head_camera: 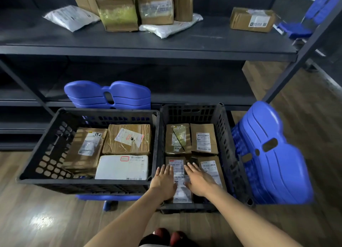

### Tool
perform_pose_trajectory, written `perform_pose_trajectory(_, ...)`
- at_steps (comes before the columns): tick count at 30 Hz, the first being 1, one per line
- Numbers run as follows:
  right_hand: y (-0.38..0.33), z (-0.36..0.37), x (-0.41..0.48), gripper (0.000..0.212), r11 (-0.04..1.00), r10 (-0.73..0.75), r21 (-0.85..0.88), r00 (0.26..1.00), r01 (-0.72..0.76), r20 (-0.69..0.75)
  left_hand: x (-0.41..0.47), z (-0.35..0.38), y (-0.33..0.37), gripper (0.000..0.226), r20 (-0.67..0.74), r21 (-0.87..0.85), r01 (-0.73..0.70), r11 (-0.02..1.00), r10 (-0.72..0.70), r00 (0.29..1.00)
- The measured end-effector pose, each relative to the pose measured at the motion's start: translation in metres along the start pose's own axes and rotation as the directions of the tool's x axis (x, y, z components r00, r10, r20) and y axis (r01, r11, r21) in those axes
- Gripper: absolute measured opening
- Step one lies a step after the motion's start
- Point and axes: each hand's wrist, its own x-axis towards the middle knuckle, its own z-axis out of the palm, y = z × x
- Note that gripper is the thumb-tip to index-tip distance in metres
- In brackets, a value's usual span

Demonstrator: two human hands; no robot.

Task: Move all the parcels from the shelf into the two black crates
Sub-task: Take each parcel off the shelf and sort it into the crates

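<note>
In the right crate (228, 150), at its near left corner, a parcel (182, 189) lies flat. Pressed unevenly, it could tilt and ride up on the neighbour (211, 168). It sits directly beneath the left hand (163, 180) and right hand (199, 180), which both rest on it with straight fingers, gripping nothing. Other parcels (118, 12) lie on the shelf (129, 49).

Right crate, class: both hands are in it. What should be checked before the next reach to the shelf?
1. Hands free: left hand and right hand lie flat on the front parcel, fingers straight: ok.
2. That parcel inside the right crate: ok.
3. Shelf cleared: boxes and white bags lie on it: not ok.
4. Room in the left crate: one layer only: ok.
5. Boxes' weight: cannot tell.
</note>
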Motion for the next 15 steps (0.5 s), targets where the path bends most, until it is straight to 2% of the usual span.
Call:
perform_pose_trajectory(5,-0.009,-0.018,-0.006,0.068,0.999,-0.006,-0.032,0.999,0.004,-0.043,-0.011,-0.018,-0.010,0.066,-0.034,0.024,0.020,1.000,-0.019,0.999)
perform_pose_trajectory(9,-0.019,-0.036,-0.003,0.067,1.000,-0.019,-0.018,0.994,0.017,-0.112,-0.015,-0.034,-0.025,0.067,-0.120,-0.045,0.047,0.998,-0.052,0.991)
perform_pose_trajectory(15,-0.047,-0.078,0.018,0.067,0.997,-0.052,-0.062,0.980,0.040,-0.194,-0.020,-0.071,-0.079,0.065,-0.224,-0.071,0.076,0.995,-0.090,0.970)
